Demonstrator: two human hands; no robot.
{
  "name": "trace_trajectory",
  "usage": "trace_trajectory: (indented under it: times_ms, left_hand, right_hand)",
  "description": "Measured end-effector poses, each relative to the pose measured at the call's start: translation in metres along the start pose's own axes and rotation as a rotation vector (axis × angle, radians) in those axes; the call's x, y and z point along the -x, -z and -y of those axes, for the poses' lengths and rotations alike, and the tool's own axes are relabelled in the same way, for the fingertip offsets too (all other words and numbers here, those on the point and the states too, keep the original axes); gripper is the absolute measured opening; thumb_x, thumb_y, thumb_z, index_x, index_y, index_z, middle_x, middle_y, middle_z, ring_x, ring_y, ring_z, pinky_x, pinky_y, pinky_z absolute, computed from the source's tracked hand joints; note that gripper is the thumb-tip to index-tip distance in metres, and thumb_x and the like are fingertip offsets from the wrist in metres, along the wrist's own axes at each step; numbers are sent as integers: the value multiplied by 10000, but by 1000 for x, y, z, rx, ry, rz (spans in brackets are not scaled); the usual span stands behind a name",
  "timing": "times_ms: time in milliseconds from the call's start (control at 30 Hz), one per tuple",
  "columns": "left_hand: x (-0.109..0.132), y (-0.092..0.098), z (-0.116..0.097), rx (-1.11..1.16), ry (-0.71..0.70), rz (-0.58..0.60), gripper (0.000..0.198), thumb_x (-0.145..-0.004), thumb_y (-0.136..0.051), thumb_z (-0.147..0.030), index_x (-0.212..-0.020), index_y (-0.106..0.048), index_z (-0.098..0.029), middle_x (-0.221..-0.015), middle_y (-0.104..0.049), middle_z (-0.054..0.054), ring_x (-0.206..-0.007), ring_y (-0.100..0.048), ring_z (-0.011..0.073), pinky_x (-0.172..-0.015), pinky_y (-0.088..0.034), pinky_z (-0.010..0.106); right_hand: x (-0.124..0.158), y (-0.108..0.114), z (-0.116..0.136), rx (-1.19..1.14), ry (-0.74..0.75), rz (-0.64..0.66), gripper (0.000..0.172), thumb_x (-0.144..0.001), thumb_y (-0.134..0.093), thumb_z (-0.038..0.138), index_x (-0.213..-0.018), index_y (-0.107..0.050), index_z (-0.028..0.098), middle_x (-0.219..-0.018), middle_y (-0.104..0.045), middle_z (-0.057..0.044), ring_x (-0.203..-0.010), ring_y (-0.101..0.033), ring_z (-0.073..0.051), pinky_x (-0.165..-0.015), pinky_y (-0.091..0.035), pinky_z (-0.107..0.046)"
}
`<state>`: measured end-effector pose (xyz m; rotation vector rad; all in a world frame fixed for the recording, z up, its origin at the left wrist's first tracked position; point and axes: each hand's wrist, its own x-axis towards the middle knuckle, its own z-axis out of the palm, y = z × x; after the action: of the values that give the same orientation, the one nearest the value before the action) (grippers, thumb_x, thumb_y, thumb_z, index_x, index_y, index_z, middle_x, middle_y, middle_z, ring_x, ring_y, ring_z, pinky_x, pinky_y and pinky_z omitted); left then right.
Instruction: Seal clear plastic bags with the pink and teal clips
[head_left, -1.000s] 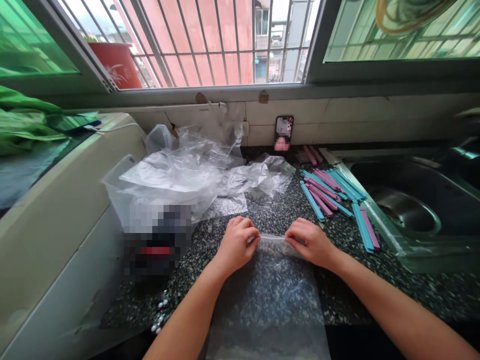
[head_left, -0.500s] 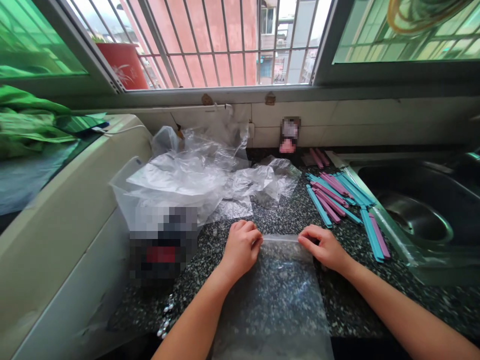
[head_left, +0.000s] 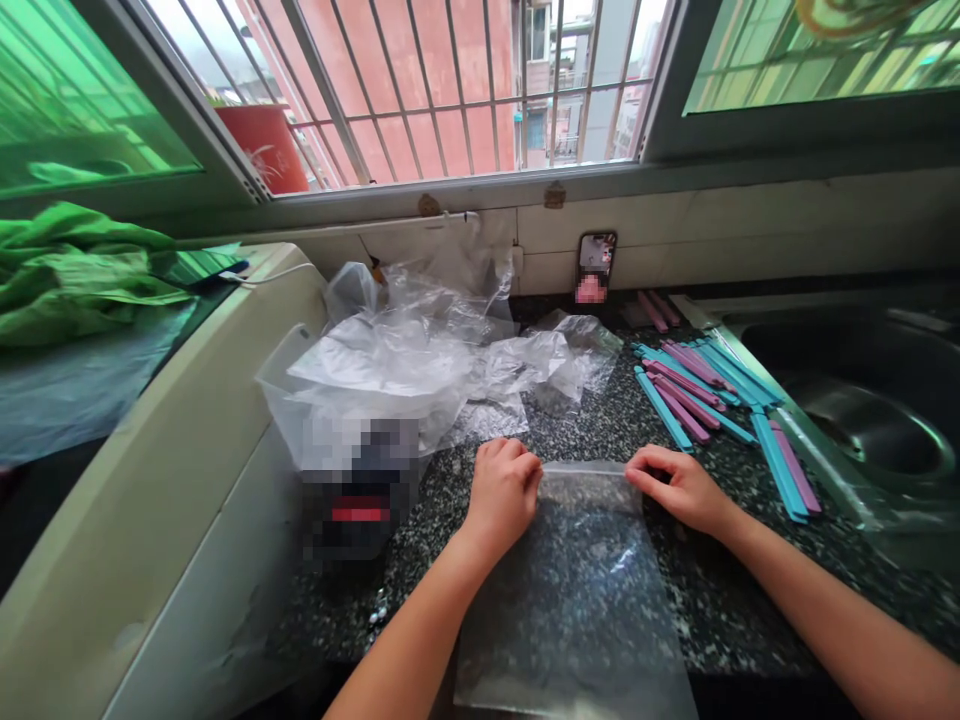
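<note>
At far edge of bag [head_left: 581, 590]: left hand [head_left: 507, 490], right hand [head_left: 679, 490] pinching.

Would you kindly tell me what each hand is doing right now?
Left hand: closed, pinching the clear bag at its far edge.
Right hand: closed, pinching the same edge.

Clear plastic bag [head_left: 585, 590], flat, on dark speckled counter [head_left: 720, 620].

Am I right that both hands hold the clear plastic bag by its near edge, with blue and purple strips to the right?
Not quite: the head view shows the left hand and right hand holding the clear plastic bag by its far edge.
</note>
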<state>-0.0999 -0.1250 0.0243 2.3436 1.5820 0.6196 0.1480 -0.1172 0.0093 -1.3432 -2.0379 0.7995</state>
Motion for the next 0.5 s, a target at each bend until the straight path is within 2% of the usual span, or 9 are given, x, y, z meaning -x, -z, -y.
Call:
trace_trajectory:
  times_ms: [267,500]
  left_hand:
    - [2,-6,1,31,6,-33,172,-817,-491,-213,-712,-624,-187,-761,-597,51,-797,-484,199,-758,-366,357]
    - [2,-6,5,83,11,-18,126,-790,-536,-197,-711,-634,-181,-748,-605,41,-785,-508,186,-750,-375,339]
  right_hand:
    - [0,7,-1,-12,14,-10,237,-800,-508,360,-680,-599,176,-670,-624,-40,-643,-571,-159,-602,-460,-275]
    - [1,10,2,11,127,-47,257,-812,-511,338,-620,-566,175,-642,-593,-37,-638,-548,-152,-598,-438,-274]
